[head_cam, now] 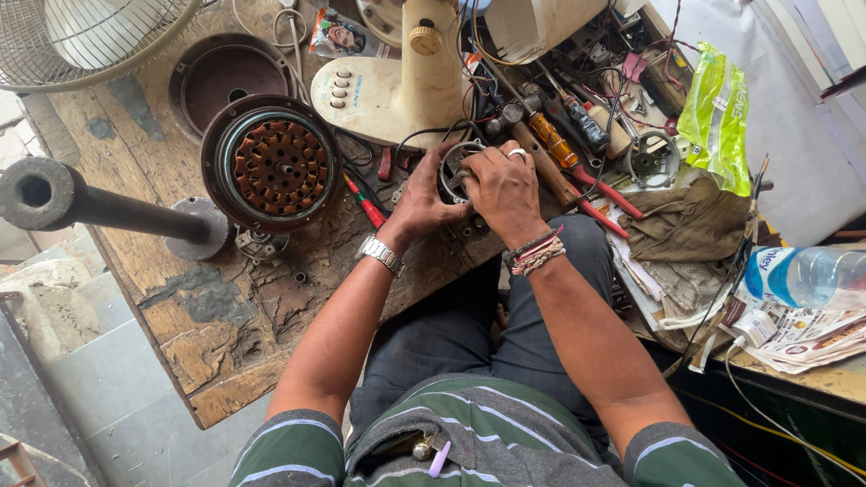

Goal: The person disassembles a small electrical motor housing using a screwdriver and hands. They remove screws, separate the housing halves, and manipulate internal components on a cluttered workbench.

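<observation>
Both of our hands meet on a small round metal motor part with dark wire windings (459,172), which sits on the near edge of the worn wooden workbench (208,327), just in front of our knees. Our left hand (422,202), with a silver metal wristwatch (382,254) on the wrist, is closed around the left side of this part. Our right hand (503,191), with a ring on one finger and some coloured thread bracelets (536,253) on the wrist, grips it from the top and the right side. The fingers cover much of the part, so we cannot tell exactly what the fingertips touch.

Just behind the hands stands a cream plastic base of a table fan with round buttons and a knob (393,85). To the right of the hands lie several hand tools, among them a screwdriver with an orange handle (553,139) and a red-handled tool (601,203), mixed with wires. To the left of the hands we see a large round fan motor with copper-coloured windings inside a dark ring (276,165), and near it a thick black metal pipe on a round foot (100,202).

Farther to the right there is a green and white plastic bag (716,116), a crumpled brown cloth (687,223), a clear plastic water bottle lying on its side (836,274), and some printed papers (819,335). At the top left corner is a wire fan guard (59,31).
</observation>
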